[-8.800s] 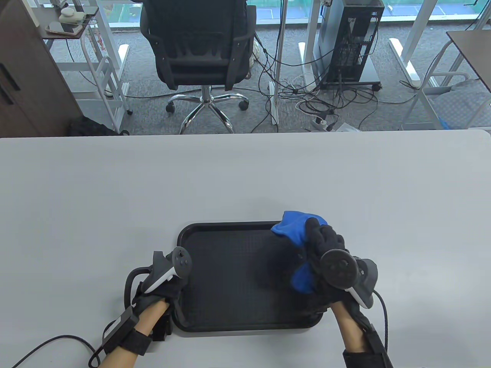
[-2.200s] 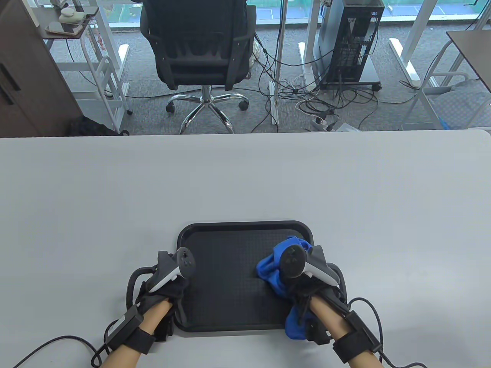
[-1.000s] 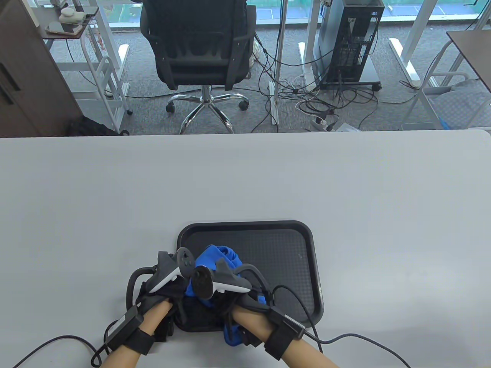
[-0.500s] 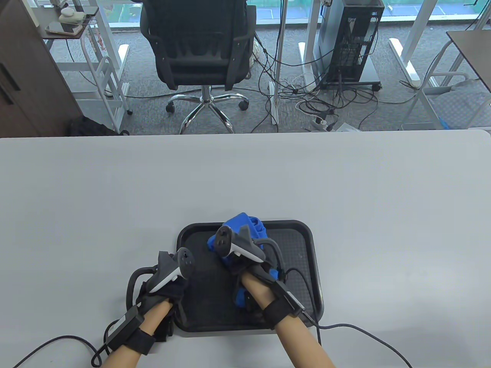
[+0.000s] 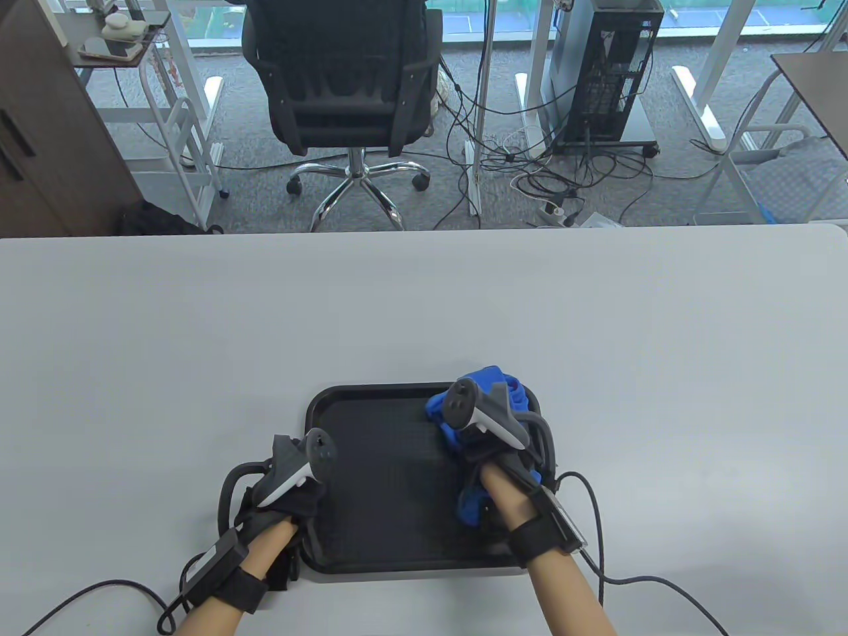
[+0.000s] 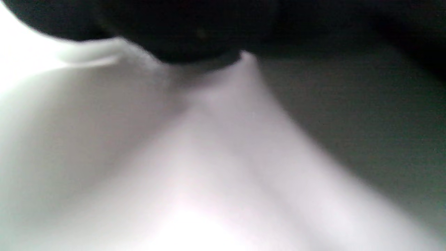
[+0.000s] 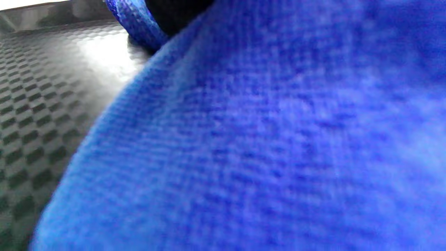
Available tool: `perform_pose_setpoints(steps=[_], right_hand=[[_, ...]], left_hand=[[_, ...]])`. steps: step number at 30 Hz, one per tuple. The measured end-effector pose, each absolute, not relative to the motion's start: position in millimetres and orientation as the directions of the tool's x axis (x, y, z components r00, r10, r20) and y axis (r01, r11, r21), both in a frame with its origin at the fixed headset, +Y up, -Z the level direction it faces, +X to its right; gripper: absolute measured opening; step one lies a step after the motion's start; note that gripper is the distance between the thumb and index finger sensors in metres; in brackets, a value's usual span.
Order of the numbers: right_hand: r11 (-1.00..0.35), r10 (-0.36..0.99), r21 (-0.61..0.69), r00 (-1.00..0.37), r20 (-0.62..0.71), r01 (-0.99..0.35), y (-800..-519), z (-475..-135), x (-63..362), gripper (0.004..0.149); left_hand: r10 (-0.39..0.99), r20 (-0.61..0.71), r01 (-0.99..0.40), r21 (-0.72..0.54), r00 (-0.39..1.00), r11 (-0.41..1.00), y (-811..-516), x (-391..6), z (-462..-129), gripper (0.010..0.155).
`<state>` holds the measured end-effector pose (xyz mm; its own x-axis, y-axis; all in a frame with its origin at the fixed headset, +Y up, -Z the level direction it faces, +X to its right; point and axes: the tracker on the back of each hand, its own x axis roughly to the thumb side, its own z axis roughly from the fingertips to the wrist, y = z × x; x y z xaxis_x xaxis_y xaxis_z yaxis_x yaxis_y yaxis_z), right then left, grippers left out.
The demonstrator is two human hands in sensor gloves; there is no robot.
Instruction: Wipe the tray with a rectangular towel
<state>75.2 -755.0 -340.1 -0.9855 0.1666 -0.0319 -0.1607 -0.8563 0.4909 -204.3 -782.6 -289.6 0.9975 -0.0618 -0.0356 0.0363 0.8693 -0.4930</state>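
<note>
A black textured tray (image 5: 391,477) lies on the grey table near its front edge. My right hand (image 5: 493,444) presses a bunched blue towel (image 5: 474,500) onto the tray's far right part; the towel also sticks out past the hand near the far rim. In the right wrist view the blue towel (image 7: 264,139) fills the frame over the tray floor (image 7: 38,94). My left hand (image 5: 285,493) rests on the tray's near-left rim and holds it down; its fingers are hidden under the tracker. The left wrist view is a blur of pale table.
The grey table (image 5: 424,305) stretches wide beyond the tray. Glove cables (image 5: 636,583) trail over the table's front edge on both sides. Past the table's far edge stand an office chair (image 5: 341,86) and a computer tower (image 5: 606,73).
My right hand has swept the towel from the tray's near-left corner up to the far middle and then right to the far right part. My left hand has stayed on the tray's left rim.
</note>
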Motion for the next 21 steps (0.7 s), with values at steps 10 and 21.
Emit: perform_pose_setpoints(steps=[10,21], right_hand=[[-0.811,0.266,0.546,-0.964,0.021,-0.212,-754,-309,112,0.053],[-0.776,0.298,0.624,-0.925,0.237,-0.090,-753,-256,110,0.052]], left_hand=[[-0.061,-0.040,0.033,-0.501,0.997,0.865,-783,-204,-289,0.071],[-0.057,-0.042,0.028,-0.508,0.997,0.861,-783,-204,-289,0.071]])
